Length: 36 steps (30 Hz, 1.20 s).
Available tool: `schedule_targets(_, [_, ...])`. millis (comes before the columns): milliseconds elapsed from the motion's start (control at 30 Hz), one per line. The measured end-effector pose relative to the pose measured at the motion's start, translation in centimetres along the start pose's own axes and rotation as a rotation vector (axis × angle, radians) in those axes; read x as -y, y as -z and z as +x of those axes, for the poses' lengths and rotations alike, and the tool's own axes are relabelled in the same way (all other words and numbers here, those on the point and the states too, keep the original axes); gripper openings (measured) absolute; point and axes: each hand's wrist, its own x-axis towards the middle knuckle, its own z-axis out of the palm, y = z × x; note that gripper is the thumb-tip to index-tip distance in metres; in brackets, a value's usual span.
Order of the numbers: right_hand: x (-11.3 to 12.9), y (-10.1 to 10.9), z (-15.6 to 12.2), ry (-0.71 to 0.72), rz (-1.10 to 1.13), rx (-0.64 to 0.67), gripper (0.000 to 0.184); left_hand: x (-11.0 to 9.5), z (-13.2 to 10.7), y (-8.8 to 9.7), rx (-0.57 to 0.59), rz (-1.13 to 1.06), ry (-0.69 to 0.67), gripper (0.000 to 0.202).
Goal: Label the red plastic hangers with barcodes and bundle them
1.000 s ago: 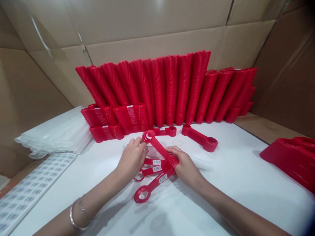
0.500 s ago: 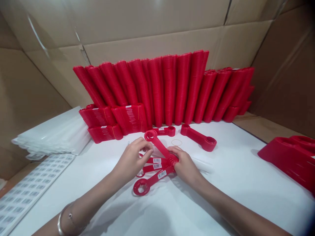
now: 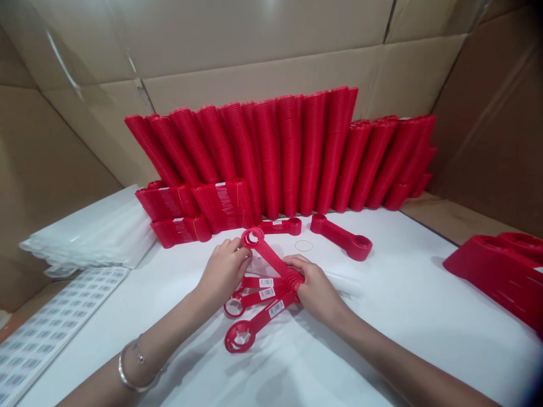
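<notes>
Several flat red plastic tools (image 3: 259, 294) with ring ends and white barcode labels lie fanned out on the white table (image 3: 382, 316). My right hand (image 3: 313, 288) is closed over their joined ends, pinching the fan together. My left hand (image 3: 224, 270) has its fingers curled round the ring end of the uppermost tool (image 3: 254, 240). The lowest tool (image 3: 241, 334) points toward me with its ring end free.
A tall row of stacked red tools (image 3: 288, 155) leans on the cardboard wall behind. Bundled stacks (image 3: 195, 212) lie at left. A single thick stack (image 3: 341, 237), a rubber band (image 3: 304, 245), clear bags (image 3: 93, 232), label sheets (image 3: 46, 330) and red parts (image 3: 500, 271) surround.
The fan of tools has spread slightly and shifted left; my left hand moved back onto the top tool's ring end. My right hand kept its hold.
</notes>
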Motion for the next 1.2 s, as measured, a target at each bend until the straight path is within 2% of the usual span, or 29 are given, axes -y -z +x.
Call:
schedule_targets(100, [0.0, 0.2, 0.1, -0.022, -0.006, -0.011, 0.052, -0.3, 0.0, 1.4, 0.054, -0.020, -0.022, 0.016])
schedule_targets(200, [0.0, 0.5, 0.2, -0.044, -0.030, -0.021, 0.053, -0.4, 0.1, 4.1, 0.146, -0.090, -0.042, 0.014])
schedule_targets(267, [0.0, 0.5, 0.2, -0.049, -0.045, -0.022, 0.053, -0.5, 0.1, 5.7, 0.156, -0.172, -0.011, 0.015])
schedule_targets(333, [-0.1, 0.4, 0.2, -0.043, -0.053, -0.021, 0.053, -1.0, 0.1, 6.5, 0.148, -0.317, 0.028, 0.017])
schedule_targets(433, [-0.1, 0.1, 0.1, -0.031, -0.071, -0.018, 0.054, -2.2, 0.0, 5.7, 0.155, -0.550, 0.072, 0.016])
schedule_targets(567, [0.0, 0.0, -0.1, 0.000, -0.072, -0.010, 0.052, -3.5, 0.2, 3.3, 0.121, -0.640, 0.101, 0.012])
schedule_targets(667, [0.1, 0.0, -0.1, 0.007, -0.075, -0.006, 0.050, -3.7, 0.5, 2.7, 0.094, -0.629, 0.108, 0.012])
schedule_targets(1000, [0.3, -0.1, -0.3, 0.021, -0.082, 0.004, 0.056, -3.6, 0.7, 2.5, 0.079, -0.539, 0.115, 0.012])
schedule_targets(1200, [0.3, -0.4, -0.5, 0.038, -0.083, 0.008, 0.056, -3.7, 0.5, 1.9, 0.032, -0.377, 0.064, 0.010])
